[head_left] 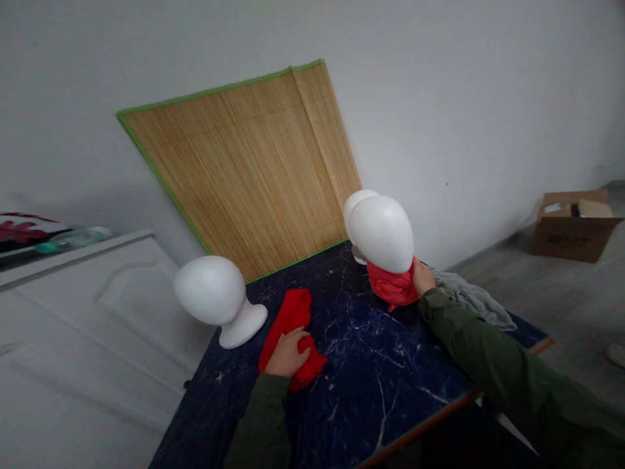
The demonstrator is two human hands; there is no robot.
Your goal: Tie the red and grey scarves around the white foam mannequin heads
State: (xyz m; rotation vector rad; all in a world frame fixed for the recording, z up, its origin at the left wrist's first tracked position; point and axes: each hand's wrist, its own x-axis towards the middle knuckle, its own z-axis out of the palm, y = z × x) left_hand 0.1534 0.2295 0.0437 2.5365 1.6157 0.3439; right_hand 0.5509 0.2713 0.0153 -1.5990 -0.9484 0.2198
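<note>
My left hand (pixel 289 354) is on a bright red cloth (pixel 297 306) lying on the dark table, its fingers and thumb curled around a bunched part. A white foam mannequin head (pixel 211 290) on a flared base stands to the left of that cloth. On the right, my right hand (pixel 424 277) grips the edge of a lighter red cloth (pixel 390 284) gathered around the neck of a second mannequin head (pixel 383 233); some of its fingertips are hidden. Partly covered behind it is a third white head (pixel 354 203).
A blue marble-patterned table (pixel 351 358) has a brown front edge. Grey cloth (pixel 473 299) lies by my right forearm. A bamboo mat (pixel 249 169) leans on the wall. White cabinet (pixel 97 326) at left, with a plastic bottle (pixel 73 240) on top; cardboard box (pixel 569 228) on the floor.
</note>
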